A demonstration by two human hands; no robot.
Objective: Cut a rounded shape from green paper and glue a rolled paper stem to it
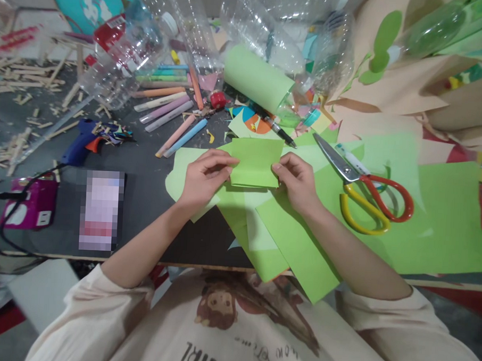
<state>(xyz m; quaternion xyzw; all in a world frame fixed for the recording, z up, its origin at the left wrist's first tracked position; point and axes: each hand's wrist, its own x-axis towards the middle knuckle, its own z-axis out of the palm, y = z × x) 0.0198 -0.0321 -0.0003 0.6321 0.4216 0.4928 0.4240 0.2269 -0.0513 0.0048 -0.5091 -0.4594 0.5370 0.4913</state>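
Between my two hands is a small folded piece of light green paper (256,161), its fold edge toward me. My left hand (210,174) pinches its left edge between thumb and fingers. At the right edge, my right hand (296,177) grips it the same way. Beneath lie several green sheets, one a long strip (297,247) reaching over the table edge. Right of my right hand rest scissors (355,177) with one red and one yellow handle, blades slightly apart or closed, I cannot tell. A black pen (281,131) lies just beyond the folded paper.
Left are a blue glue gun (81,141), a phone (102,210) and a purple box (31,200) with a black cable. Farther back lie markers (168,111), wood sticks (24,80), clear plastic bottles (255,29) and a green-wrapped bottle (259,80). Brown paper (389,88) is at back right.
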